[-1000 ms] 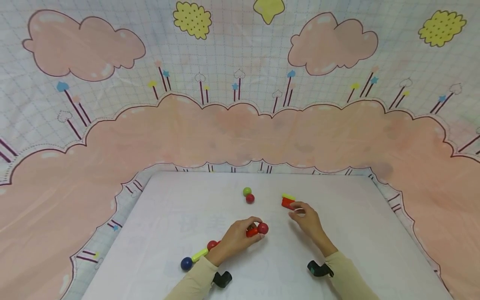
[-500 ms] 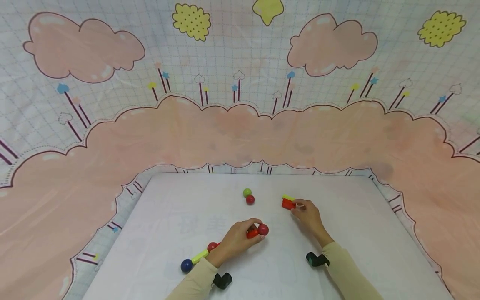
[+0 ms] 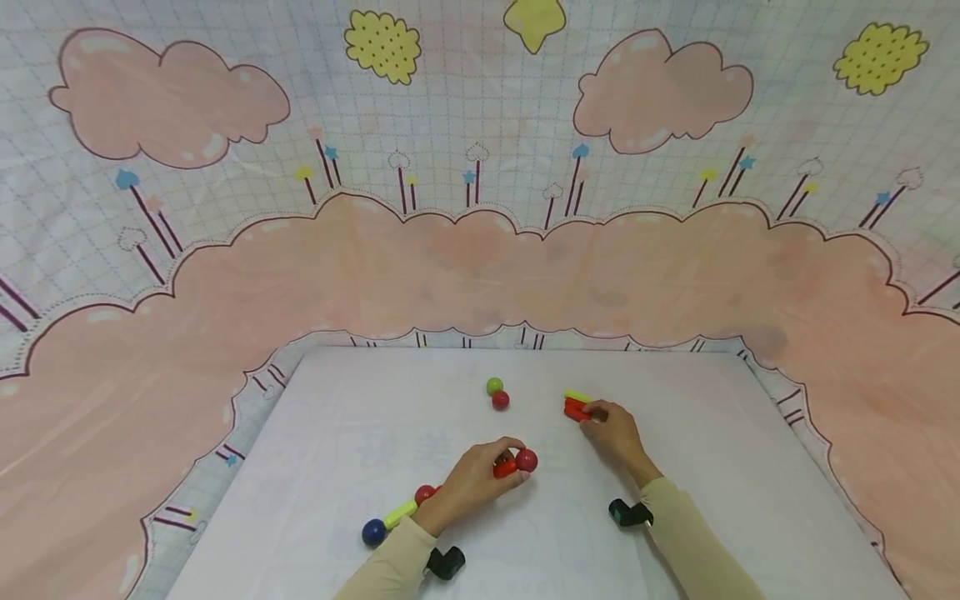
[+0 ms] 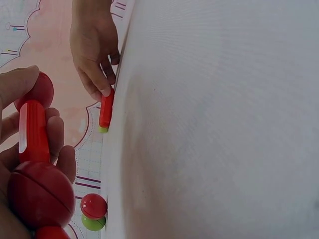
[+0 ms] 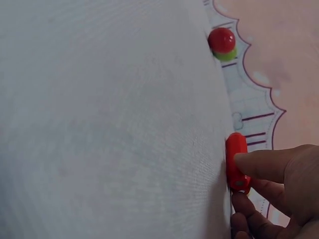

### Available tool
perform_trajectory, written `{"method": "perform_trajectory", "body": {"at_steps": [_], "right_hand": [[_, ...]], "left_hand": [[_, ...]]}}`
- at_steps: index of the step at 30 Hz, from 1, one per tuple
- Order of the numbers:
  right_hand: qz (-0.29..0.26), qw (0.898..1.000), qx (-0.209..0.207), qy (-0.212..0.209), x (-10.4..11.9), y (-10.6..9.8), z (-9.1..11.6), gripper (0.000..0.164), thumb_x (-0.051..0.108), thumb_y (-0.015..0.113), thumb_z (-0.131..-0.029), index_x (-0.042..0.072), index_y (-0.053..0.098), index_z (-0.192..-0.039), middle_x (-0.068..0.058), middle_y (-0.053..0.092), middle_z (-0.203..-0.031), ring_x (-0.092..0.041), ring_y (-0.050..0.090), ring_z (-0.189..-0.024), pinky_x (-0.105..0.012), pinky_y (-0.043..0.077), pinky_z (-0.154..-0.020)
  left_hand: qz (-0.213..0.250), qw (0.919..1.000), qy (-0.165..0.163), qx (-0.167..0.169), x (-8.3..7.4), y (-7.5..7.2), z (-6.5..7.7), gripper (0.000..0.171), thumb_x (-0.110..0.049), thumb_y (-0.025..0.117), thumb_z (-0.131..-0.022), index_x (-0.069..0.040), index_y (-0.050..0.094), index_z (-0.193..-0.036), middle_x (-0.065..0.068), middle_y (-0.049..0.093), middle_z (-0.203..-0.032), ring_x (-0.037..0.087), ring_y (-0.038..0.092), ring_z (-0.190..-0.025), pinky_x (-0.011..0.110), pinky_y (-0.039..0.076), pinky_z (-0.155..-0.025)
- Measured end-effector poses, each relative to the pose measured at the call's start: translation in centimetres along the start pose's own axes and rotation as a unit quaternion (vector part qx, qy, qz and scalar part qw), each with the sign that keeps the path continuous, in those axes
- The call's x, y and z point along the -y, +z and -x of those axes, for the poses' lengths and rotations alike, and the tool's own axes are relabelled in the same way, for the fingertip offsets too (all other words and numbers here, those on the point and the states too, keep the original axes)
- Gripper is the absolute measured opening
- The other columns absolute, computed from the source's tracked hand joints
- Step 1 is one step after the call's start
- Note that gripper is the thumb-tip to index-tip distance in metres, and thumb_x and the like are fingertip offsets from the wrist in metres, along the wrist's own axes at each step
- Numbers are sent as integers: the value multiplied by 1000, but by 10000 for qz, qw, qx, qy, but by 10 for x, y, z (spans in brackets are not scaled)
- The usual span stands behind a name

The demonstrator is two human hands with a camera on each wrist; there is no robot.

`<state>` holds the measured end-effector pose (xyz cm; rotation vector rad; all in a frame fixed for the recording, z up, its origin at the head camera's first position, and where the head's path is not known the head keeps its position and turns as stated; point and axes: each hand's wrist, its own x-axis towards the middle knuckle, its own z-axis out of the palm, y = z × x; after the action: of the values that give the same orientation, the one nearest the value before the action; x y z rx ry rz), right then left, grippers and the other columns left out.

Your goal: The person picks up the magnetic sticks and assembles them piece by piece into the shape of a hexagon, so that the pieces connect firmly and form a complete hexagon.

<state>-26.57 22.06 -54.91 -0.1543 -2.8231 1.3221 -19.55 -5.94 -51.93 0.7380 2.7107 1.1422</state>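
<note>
My left hand holds a joined string of toy balls and rods. A red ball tops its right end, and a red rod links that to a larger-looking red ball beside the palm. Past the wrist, another red ball, a yellow rod and a blue ball lie in line; the forearm hides part of this stretch. My right hand pinches a red rod on the table between thumb and fingers. A second red piece shows close behind it.
Just beyond the red rod lies a yellow rod. A green ball and a red ball sit together at the back of the white table. A cloud-patterned cloth rises behind the table.
My right hand has shifted slightly left onto the red rod, and its thumb and fingers have come together on it. The left hand stays put with the string of balls and rods.
</note>
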Motion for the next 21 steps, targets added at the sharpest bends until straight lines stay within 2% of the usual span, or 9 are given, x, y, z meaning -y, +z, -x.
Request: {"method": "perform_trajectory", "body": {"at_steps": [7,13,21], "right_hand": [[92,9999,-88,-50,0,0,4,23,13,67,-88,5,69,-109,-13,69,-106,-27,58,-97,-39,44,-86],[50,9999,-122,-10,3,-3,11,23,12,65,-89,6,70,-111,-12,67,-104,-24,56,-94,-33,44,-81],[-51,9998,-115,-167,16,-11,25,24,9,67,-89,5,69,-113,-14,69,-107,-25,60,-93,-28,48,-74]], "left_hand": [[-32,10000,-18,-14,-1,-1,1,40,-39,71,-89,-27,59,-125,-7,67,-103,6,54,-89,20,49,-77],[-75,9999,46,-52,2,0,1,39,-40,70,-90,-27,59,-126,-8,67,-101,5,53,-88,20,49,-77],[-66,10000,27,-65,3,0,1,40,-41,70,-90,-27,59,-126,-9,66,-100,5,53,-87,20,48,-76]]}}
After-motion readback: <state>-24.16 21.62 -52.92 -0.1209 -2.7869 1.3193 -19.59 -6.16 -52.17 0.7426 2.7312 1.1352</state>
